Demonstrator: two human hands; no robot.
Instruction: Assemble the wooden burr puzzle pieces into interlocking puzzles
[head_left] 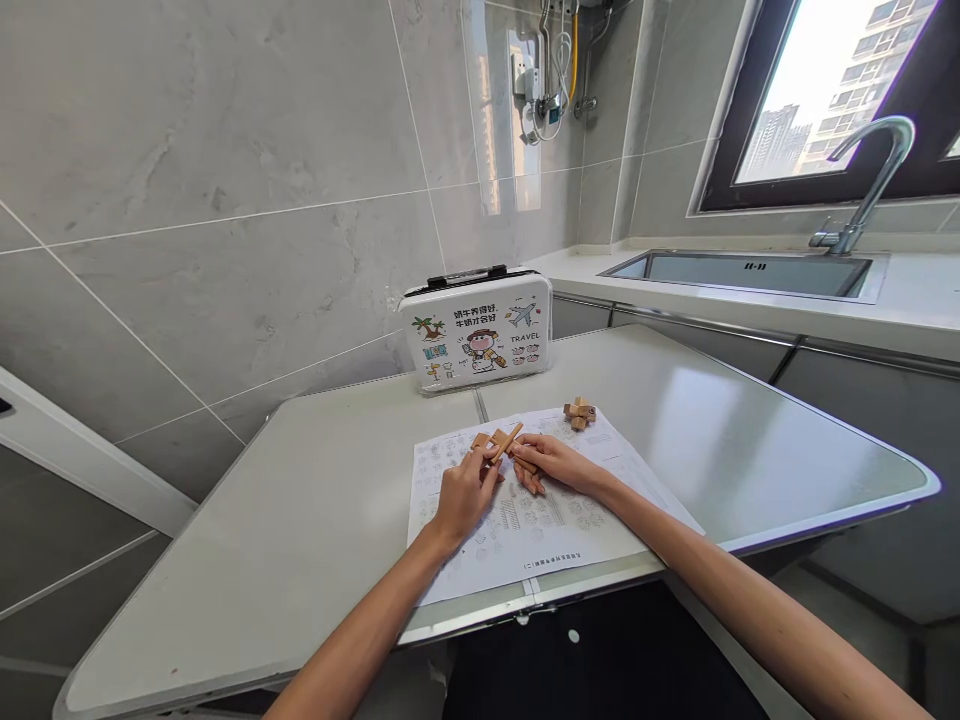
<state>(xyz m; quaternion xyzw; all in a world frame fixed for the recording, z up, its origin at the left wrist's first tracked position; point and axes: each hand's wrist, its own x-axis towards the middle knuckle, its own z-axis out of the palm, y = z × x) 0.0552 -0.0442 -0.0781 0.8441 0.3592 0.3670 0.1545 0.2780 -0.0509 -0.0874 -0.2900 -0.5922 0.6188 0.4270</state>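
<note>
A grey tiled wall (225, 120) rises beyond the fingers (474, 464), and the desk (322, 500) spreads beneath them and out to both sides. A sink (739, 275) lies well off to their right. Straight beyond them, apart, a white case (480, 335) stands upright, between them and the wall. A printed sheet (555, 540) lies directly under them. The left hand (459, 500) and the right hand (562, 464) are close together, both with fingers pinched narrow. Beyond the right fingers, near the sheet's far edge, sits an interlocked wooden cluster (579, 413). The wooden stick (508, 440) is in the left fingers, its long axis slanting, the free end pointing away from the person and rightward; I cannot tell whether it touches the right fingers. Those hold a wooden piece (525, 464), partly hidden. Just past the left fingertips, a small wooden block (480, 440) lies on the near side of the case.
</note>
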